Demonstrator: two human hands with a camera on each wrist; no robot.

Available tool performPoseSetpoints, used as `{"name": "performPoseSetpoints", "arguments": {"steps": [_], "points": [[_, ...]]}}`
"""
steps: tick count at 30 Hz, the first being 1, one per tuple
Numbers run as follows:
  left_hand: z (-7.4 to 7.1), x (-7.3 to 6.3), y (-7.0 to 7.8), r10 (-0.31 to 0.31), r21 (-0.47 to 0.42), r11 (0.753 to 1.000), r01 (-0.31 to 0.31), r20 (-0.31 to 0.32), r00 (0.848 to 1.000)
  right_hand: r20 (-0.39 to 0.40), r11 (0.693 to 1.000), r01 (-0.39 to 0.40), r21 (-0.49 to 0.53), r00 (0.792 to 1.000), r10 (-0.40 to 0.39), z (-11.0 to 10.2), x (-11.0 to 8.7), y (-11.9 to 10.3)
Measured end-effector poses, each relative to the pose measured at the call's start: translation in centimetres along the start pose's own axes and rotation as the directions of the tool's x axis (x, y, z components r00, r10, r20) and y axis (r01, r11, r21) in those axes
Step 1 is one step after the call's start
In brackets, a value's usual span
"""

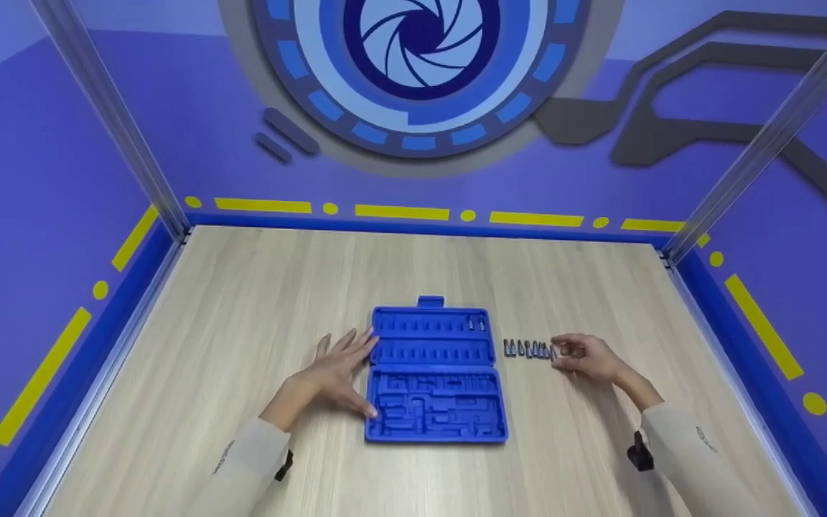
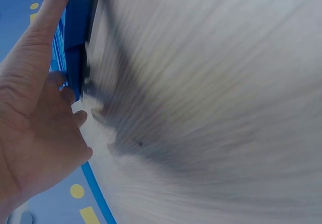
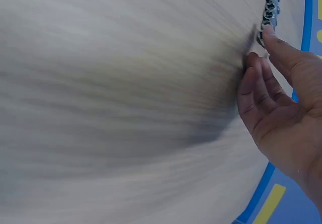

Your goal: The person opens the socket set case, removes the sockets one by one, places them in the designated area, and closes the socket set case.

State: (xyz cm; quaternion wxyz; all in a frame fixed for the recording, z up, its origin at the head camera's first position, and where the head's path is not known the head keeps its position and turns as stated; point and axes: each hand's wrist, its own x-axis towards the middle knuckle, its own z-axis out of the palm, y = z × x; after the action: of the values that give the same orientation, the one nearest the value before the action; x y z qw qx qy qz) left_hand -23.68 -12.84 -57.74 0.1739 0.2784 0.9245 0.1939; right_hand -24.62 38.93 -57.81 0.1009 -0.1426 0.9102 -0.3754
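Observation:
An open blue plastic socket-set case (image 1: 435,438) lies flat on the table, its moulded slots facing up. Two small metal bits (image 1: 477,324) sit in the upper right corner of its far half. My left hand (image 1: 331,372) rests against the case's left side, fingers spread at the far half and thumb on the near half. To the right of the case stands a row of bit sockets (image 1: 528,350), square holes showing in the right wrist view. With thumb and forefinger, my right hand (image 1: 591,357) pinches the end bit socket (image 3: 260,39); its other fingers curl loosely.
The wood-grain table (image 1: 277,287) is enclosed by blue-purple printed panels (image 1: 169,129) at the back and sides. Metal posts (image 1: 108,108) rise at the back corners. A latch tab (image 1: 431,301) sticks out from the case's far edge.

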Motion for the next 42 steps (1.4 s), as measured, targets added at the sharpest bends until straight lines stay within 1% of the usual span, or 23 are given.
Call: {"name": "performPoseSetpoints", "arguments": {"steps": [2, 5, 10, 15, 21, 26, 30, 33, 36, 42], "points": [[0.0, 0.0, 0.0, 0.003, -0.005, 1.0, -0.003, 0.0, 1.0, 0.024, 0.999, 0.024, -0.028, 0.999, -0.023, -0.6, 0.4, -0.4], [0.0, 0.0, 0.1, 0.008, -0.014, 1.0, -0.007, 0.005, 1.0, 0.049, 0.999, 0.03, -0.044, 0.998, -0.028, -1.4, 1.1, -1.0], [0.0, 0.0, 0.0, 0.007, -0.011, 1.0, -0.007, 0.005, 1.0, 0.089, 0.998, 0.062, -0.013, 0.994, -0.061, -1.8, 2.7, -2.3], [-0.1, 0.1, 0.0, 0.01, -0.008, 1.0, -0.01, 0.001, 1.0, 0.111, 0.995, 0.102, -0.014, 0.989, -0.1, -0.8, 4.5, -4.0], [0.0, 0.1, -0.2, 0.002, -0.014, 1.0, -0.002, -0.003, 1.0, 0.103, 0.989, 0.146, -0.025, 0.984, -0.143, 1.7, 6.8, -6.0], [0.0, 0.1, -0.2, 0.002, -0.013, 1.0, -0.002, -0.007, 1.0, 0.08, 0.986, 0.167, -0.025, 0.983, -0.165, 3.8, 8.3, -7.5], [0.1, 0.0, -0.2, 0.006, -0.023, 1.0, -0.006, -0.008, 1.0, 0.039, 0.984, 0.175, -0.045, 0.984, -0.173, 5.2, 9.2, -8.4], [0.0, 0.0, -0.2, 0.006, -0.032, 0.999, -0.006, -0.008, 1.0, -0.012, 0.985, 0.159, -0.059, 0.987, -0.16, 6.2, 9.9, -8.9], [0.0, 0.1, -0.2, 0.004, -0.036, 0.999, -0.004, -0.008, 1.0, -0.063, 0.989, 0.125, -0.077, 0.99, -0.13, 7.1, 10.3, -9.1], [0.1, 0.1, -0.2, -0.005, -0.028, 1.0, 0.005, 0.0, 1.0, -0.145, 0.983, 0.051, -0.175, 0.986, -0.077, 8.7, 11.0, -9.0]]}}
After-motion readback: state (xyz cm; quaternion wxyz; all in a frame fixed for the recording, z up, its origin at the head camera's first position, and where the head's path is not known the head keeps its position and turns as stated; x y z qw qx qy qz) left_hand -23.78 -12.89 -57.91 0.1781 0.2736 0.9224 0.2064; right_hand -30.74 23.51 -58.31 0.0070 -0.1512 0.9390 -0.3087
